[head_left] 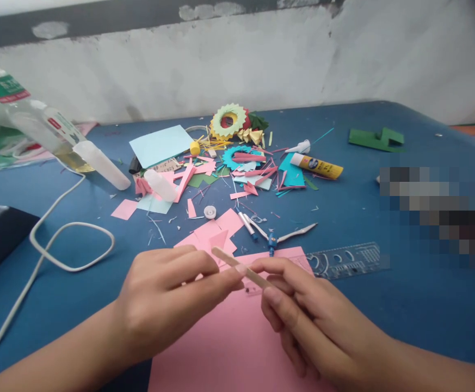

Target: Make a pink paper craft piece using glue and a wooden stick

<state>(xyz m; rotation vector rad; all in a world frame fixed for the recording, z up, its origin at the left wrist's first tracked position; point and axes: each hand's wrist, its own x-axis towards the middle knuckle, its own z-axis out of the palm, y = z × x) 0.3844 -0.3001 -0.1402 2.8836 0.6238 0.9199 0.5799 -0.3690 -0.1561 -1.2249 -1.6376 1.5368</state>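
Observation:
A flat wooden craft stick (234, 261) slants between my two hands, above a large pink paper sheet (237, 332). My right hand (302, 305) pinches its lower end between thumb and fingers. My left hand (167, 294) is closed, its fingertips pressed on the stick's middle. Just beyond the hands lie smaller pink paper pieces (227, 223). A drawing compass (272, 239) with its legs spread rests at the sheet's far edge. One end of a clear plastic ruler (345, 262) overlaps the sheet.
Paper scraps, a toothed paper ring (229, 121) and a yellow glue tube (319, 166) lie towards the wall. Bottles (41, 128) stand at the left, beside a white cable (74, 269) and a dark box (4, 234). Folded green paper (376, 140) is at the back right.

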